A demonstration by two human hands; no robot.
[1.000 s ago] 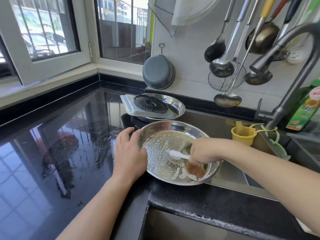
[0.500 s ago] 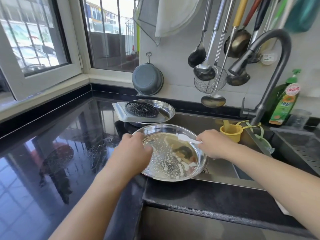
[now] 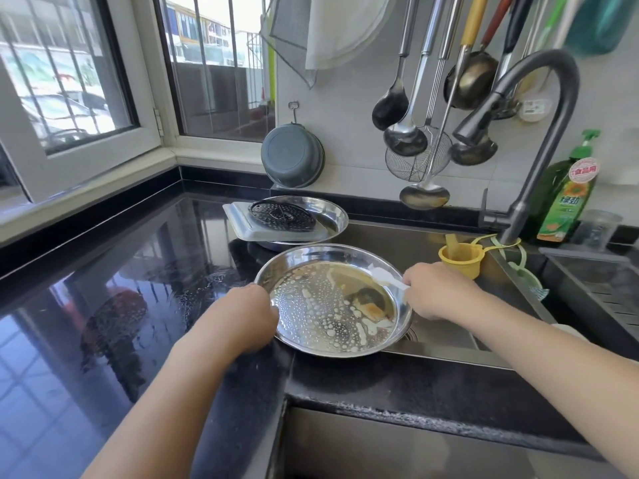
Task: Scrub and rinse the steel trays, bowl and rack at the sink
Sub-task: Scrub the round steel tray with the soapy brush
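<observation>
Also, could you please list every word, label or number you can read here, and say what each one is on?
"食品用": round red badge on the green dish soap bottle beside the faucet.
"绿劲": large green characters lower on the same bottle's label; my reading is uncertain.
Smaller print below them: too small to read.
Round white tag on the wall: blurred, unreadable.

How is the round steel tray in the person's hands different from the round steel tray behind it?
The front tray is covered with soap foam and brownish water; the back tray looks free of foam. The front tray holds nothing else, while the back tray carries a rectangular tray and a dark round rack. The left hand grips the front tray's rim; nobody touches the back tray. Both are round, shallow and shiny steel.
</observation>
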